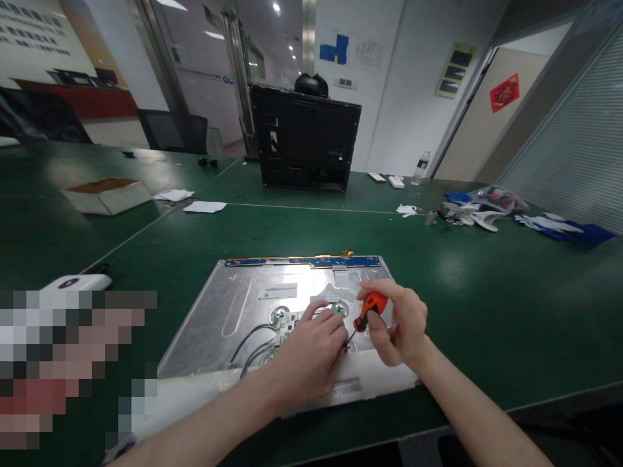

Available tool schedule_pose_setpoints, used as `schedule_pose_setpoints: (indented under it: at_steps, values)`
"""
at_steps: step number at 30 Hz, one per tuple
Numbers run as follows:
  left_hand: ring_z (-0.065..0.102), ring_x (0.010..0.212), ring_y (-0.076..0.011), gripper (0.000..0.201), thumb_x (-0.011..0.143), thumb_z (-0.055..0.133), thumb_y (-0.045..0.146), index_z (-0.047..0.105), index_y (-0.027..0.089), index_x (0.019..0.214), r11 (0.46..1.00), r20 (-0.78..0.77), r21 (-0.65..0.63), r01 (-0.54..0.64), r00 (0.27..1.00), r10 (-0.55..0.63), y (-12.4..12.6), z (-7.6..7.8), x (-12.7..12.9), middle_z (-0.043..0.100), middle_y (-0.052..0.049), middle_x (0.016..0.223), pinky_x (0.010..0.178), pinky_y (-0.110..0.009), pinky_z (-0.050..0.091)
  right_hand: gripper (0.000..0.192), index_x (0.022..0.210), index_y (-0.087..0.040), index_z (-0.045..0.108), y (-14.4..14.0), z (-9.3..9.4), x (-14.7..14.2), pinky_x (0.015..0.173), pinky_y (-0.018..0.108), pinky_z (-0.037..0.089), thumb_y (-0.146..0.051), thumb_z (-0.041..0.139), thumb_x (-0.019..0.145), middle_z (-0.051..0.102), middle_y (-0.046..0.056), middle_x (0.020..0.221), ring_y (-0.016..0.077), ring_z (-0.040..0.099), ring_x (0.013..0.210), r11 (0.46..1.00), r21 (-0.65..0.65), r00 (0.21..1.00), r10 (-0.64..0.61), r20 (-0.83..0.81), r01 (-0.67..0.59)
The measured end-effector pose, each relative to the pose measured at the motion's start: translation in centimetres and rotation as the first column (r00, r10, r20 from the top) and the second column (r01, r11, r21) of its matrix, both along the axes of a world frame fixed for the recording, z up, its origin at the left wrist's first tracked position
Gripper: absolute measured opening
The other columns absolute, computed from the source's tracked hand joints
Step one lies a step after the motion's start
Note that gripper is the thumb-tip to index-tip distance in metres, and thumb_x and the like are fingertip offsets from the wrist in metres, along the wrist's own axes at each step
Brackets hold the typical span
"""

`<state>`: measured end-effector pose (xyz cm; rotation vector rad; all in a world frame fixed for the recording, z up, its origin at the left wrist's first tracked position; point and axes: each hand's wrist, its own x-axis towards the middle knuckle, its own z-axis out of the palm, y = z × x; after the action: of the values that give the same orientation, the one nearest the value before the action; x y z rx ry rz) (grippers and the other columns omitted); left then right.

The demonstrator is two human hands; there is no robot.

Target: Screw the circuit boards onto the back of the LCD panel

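Observation:
My right hand [396, 318] grips a small red and black screwdriver [371, 310] by its handle. Its thin shaft points down and to the left, with the tip at a round mount on the panel's right side. Fingers bent, my left hand [316, 350] presses on a green circuit board [285, 329] right beside the screwdriver tip and covers much of the board. Black cables run from the board's left side. Underneath lies a flat silver metal display panel [238, 292], with a long blue circuit strip [302, 262] along its far edge.
A black monitor frame [306, 139] stands upright at the table's far side. At the left are an open cardboard box [109, 196] and a white device [78, 283]. Gloves [555, 225], a plastic bag [499, 198] and a water bottle [421, 168] are at the right.

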<state>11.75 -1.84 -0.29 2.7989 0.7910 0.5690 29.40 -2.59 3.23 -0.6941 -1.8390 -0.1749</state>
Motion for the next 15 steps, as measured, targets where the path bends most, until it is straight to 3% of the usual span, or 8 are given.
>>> schedule_pose_setpoints:
  at_steps: [5, 11, 15]
  values:
    - [0.060, 0.096, -0.0240, 0.018, 0.086, 0.049, 0.013, 0.062, 0.019, 0.097, 1.000, 0.009, 0.001, 0.005, 1.000, -0.005, 0.09, -0.23, -0.04, 0.068, -0.006, 0.096, 0.107, -0.047, 0.031, 0.031, 0.114, -0.020, 0.054, 0.48, -0.09, -0.14, 0.045, 0.024, 0.045, -0.017, 0.054, 0.083, 0.059, -0.003, 0.064, 0.0131, 0.057, 0.052, 0.995, 0.098, 1.000, -0.008, -0.004, 0.009]
    - [0.060, 0.096, -0.0244, 0.017, 0.086, 0.049, 0.013, 0.062, 0.019, 0.097, 1.000, 0.014, 0.011, -0.006, 1.000, 0.006, 0.13, -0.47, -0.04, 0.068, -0.007, 0.095, 0.106, -0.047, 0.032, 0.025, 0.109, -0.021, 0.055, 0.43, 0.03, -0.18, 0.043, 0.022, 0.042, -0.026, 0.063, 0.085, 0.058, -0.006, 0.058, 0.0111, 0.053, 0.047, 0.994, 0.104, 0.999, -0.040, 0.012, 0.039]
    - [0.060, 0.092, -0.0237, 0.015, 0.086, 0.049, 0.013, 0.061, 0.019, 0.093, 1.000, 0.010, 0.014, 0.001, 1.000, -0.001, 0.11, -0.34, -0.05, 0.067, -0.006, 0.092, 0.106, -0.047, 0.033, 0.029, 0.115, -0.019, 0.056, 0.13, 0.17, -0.06, 0.049, 0.027, 0.049, -0.027, 0.052, 0.087, 0.064, 0.000, 0.069, 0.0149, 0.061, 0.056, 0.996, 0.086, 1.000, 0.009, 0.010, -0.010]
